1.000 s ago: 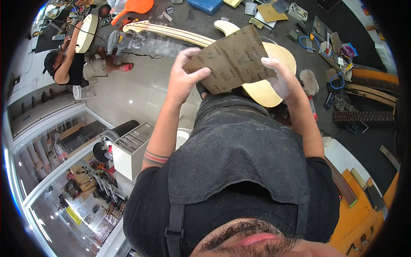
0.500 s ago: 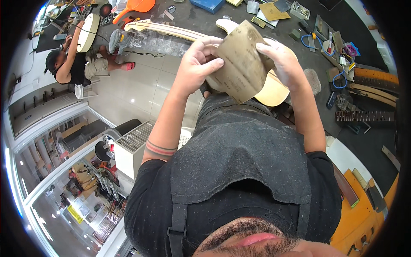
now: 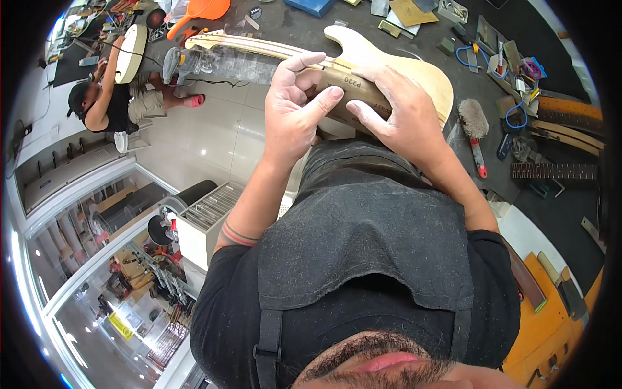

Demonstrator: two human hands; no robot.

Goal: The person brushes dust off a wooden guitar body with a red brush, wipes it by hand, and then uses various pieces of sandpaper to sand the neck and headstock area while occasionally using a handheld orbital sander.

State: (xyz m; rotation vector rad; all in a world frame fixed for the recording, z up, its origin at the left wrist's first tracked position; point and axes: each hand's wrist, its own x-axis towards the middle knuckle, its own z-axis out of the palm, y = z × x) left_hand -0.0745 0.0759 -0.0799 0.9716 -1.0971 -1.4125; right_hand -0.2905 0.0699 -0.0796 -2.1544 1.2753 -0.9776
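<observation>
A brown sheet of sandpaper (image 3: 350, 89), curved over on itself with its printed back outward, is held in front of my apron. My left hand (image 3: 295, 107) is closed on its left end, thumb on the near face. At the other end my right hand (image 3: 405, 110) grips it, fingers over the top and thumb below. Just beyond lies a pale, unfinished electric guitar body (image 3: 424, 74) on the bench, partly hidden by my hands. Its light wooden neck (image 3: 243, 43) stretches left, with a clear plastic-looking wrap below it.
A dusty brush (image 3: 475, 126) with a red-tipped handle lies right of the guitar. Farther right are a blue cable (image 3: 516, 123), loose tools and a dark fretboard (image 3: 551, 171). An orange dustpan (image 3: 206, 9) sits at the far left, near another person (image 3: 103, 107) holding a pale guitar body.
The sandpaper went from a broad, open sheet to a curved, narrower shape. My right hand moved down and left over it. More of the guitar body and the brush now show.
</observation>
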